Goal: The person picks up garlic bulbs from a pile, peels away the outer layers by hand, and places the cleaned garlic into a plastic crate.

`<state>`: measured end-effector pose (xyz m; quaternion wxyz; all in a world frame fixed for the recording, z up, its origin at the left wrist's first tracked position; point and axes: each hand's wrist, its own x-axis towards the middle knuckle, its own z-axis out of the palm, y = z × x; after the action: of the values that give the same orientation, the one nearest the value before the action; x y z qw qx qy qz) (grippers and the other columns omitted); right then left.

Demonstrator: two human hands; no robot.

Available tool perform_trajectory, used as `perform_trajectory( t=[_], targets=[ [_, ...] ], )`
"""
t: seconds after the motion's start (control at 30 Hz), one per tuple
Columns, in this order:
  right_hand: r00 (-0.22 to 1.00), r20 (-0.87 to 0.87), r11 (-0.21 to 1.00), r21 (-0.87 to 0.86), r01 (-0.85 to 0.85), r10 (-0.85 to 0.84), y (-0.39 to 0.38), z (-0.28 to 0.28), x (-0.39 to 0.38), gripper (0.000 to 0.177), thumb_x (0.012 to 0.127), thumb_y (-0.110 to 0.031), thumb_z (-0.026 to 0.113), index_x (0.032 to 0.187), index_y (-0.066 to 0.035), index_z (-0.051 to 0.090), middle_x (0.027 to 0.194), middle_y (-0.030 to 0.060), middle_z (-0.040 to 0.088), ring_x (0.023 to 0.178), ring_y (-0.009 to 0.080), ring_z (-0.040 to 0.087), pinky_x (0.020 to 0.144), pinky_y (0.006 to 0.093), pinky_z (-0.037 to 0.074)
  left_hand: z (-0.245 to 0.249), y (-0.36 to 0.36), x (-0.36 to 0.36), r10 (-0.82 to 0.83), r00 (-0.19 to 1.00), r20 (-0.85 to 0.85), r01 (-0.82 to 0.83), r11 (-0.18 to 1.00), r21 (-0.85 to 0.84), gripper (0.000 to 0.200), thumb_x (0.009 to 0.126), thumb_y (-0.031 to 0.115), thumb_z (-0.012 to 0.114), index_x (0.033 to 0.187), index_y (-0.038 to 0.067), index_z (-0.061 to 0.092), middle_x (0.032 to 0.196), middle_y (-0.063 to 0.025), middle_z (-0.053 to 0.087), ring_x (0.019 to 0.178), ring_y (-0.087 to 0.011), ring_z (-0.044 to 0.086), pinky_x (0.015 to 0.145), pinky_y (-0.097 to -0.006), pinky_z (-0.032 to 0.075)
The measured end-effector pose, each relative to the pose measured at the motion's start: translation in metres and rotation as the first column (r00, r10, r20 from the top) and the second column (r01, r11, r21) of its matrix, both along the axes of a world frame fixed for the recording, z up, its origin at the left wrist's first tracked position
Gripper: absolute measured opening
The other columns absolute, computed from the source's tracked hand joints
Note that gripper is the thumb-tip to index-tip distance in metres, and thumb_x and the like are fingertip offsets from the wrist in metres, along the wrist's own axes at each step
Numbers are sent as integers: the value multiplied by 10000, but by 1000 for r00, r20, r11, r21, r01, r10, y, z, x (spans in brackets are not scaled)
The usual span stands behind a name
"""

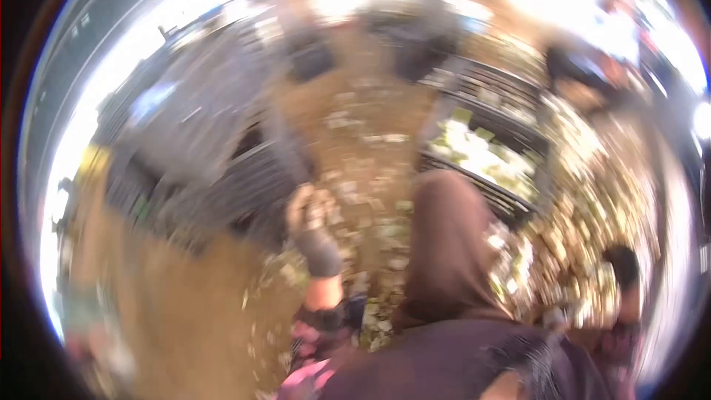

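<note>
The whole head view is smeared by motion. My left hand (315, 230) is raised in the middle of the picture in a grey glove, above a dark wristband and a pink sleeve. Its fingers look curled, and the blur hides whether anything is in them. A dark brown cloth (444, 252) hangs just right of that hand and over my front. At the lower right a dark shape on a reddish sleeve appears to be my right hand (622, 267). Its fingers cannot be made out.
A black slatted crate (511, 204) with pale green and white leafy pieces stands ahead right. Another dark crate (244, 178) and a grey sheet (200, 111) lie to the left. Pale scraps litter the brown ground (363, 141). Bright glare fills the top.
</note>
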<state>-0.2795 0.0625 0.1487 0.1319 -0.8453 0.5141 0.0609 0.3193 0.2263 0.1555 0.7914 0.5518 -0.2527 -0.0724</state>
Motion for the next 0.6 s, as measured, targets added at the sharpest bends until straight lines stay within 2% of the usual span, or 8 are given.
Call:
perform_trajectory(
  t=[0.07, 0.17, 0.27, 0.3, 0.33, 0.47, 0.53, 0.6],
  targets=[
    [1000, 14, 990, 142, -25, 23, -10, -7, -1, 207, 783, -124, 611, 975, -79, 673, 1022, 96, 635, 968, 253, 596, 825, 353, 467, 25, -35, -50, -302, 953, 38, 304, 946, -109, 290, 918, 158, 490, 1134, -31, 528, 934, -90, 614, 846, -153, 570, 800, -300, 466],
    [993, 21, 975, 188, -114, 113, -41, -57, -13, 162, 762, -147, 619, 899, -84, 678, 961, 72, 639, 909, 247, 615, 753, 357, 491, 62, -70, -121, -763, 634, 125, 760, 645, 79, 400, 917, 207, 487, 1239, -29, 470, 1084, -102, 591, 942, -188, 575, 893, -349, 456],
    [877, -330, 922, -50, -385, 348, -53, -144, -46, 129, 741, -170, 626, 823, -88, 684, 899, 48, 643, 850, 241, 635, 680, 360, 515, 71, -107, -206, -943, 326, 65, 915, 332, 229, 386, 921, 220, 479, 1217, -26, 499, 1099, -113, 606, 974, -203, 600, 866, -332, 481],
    [816, -428, 876, -101, -471, 389, -59, -179, -60, 122, 734, -177, 629, 797, -90, 686, 879, 40, 644, 830, 239, 642, 656, 361, 523, 52, -123, -229, -972, 169, 161, 923, 213, 320, 332, 880, 62, 474, 1198, -24, 511, 1026, -107, 616, 921, -175, 578, 860, -310, 466],
    [709, -617, 920, 67, -387, 343, -51, -187, -53, 128, 750, -185, 616, 798, -102, 701, 899, 34, 653, 845, 246, 643, 671, 362, 525, 32, -142, -254, -992, -16, -125, 980, -41, 197, 311, 910, 73, 458, 1205, -10, 510, 1040, -86, 603, 914, -166, 568, 848, -290, 467],
    [869, -490, 949, 238, 208, -68, -60, -241, -76, 309, 825, -311, 555, 989, -82, 682, 1050, 167, 652, 976, 330, 630, 789, 419, 520, -97, -169, -334, -836, -177, -520, 900, -352, 259, 230, 932, 115, 459, 1119, 22, 554, 886, -10, 588, 790, -94, 550, 740, -233, 467],
    [523, 138, 537, 91, 839, -841, -72, -216, -77, 315, 797, -270, 579, 1043, -84, 641, 1024, 190, 645, 977, 360, 609, 881, 428, 471, -168, -172, -339, -792, -149, -592, 848, -410, 335, 240, 891, 93, 491, 1098, 9, 578, 915, -36, 607, 819, -107, 572, 754, -245, 468],
    [524, 411, 545, -74, 835, -746, -112, -229, -97, 339, 779, -277, 607, 1067, -98, 607, 1057, 174, 622, 990, 372, 590, 879, 448, 459, -190, -183, -342, -826, -46, -562, 712, -422, 561, 278, 883, 82, 492, 1138, -3, 565, 917, -36, 603, 824, -99, 565, 745, -242, 462]
  ],
)
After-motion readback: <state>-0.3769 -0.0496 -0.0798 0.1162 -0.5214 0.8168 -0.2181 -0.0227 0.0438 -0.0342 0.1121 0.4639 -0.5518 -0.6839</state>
